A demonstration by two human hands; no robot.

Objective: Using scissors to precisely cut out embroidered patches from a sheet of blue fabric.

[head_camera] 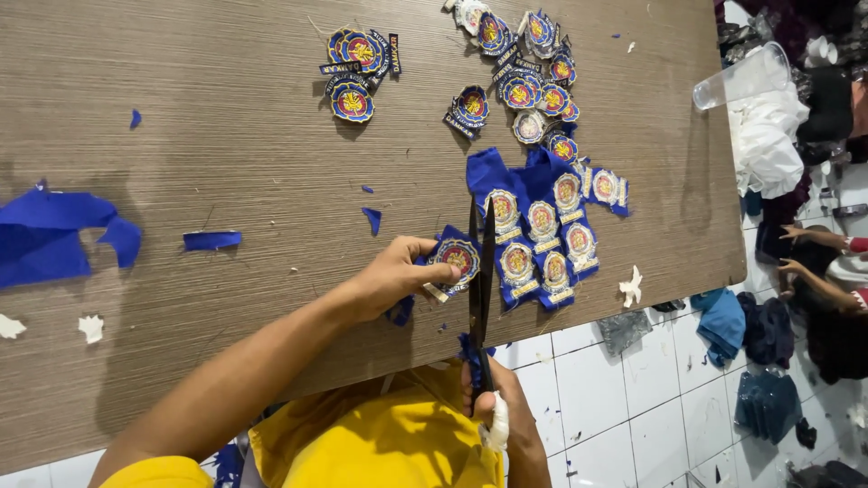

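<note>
fingers (425, 251) of the left hand (391, 276) curl around a round embroidered patch (457, 259), pinching it by its blue cloth edge; the patch shows a red and gold centre inside a dark blue ring. it sits near the front edge of the tabletop (226, 136), right against the blades of the scissors (481, 298). the right hand (493, 407) is closed through the scissor handles below the table edge, one handle wrapped in white, and the two dark blades stand slightly parted, pointing away from the person, with the patch's edge at them.

just beyond the blades lies a sheet of blue fabric (538, 230) carrying uncut patches of the same design in rows. farther up the tabletop a loose heap of cut patches (533, 86) spreads toward the far edge, and a smaller cluster of patches (355, 68) with narrow dark label strips lies to the left, well apart from the hands. blue offcuts are scattered about: a large scrap (54, 235) at the left edge, a short strip (212, 239), and small chips near the wrist. white paper bits (90, 327) lie at lower left and one by the right corner.

a clear plastic cup (746, 77) lies tipped at the tabletop's right edge. below, a white tiled floor (633, 407) holds piles of cloth, and another person's hands (805, 248) show at far right. a yellow garment (389, 434) covers the person's lap
</note>
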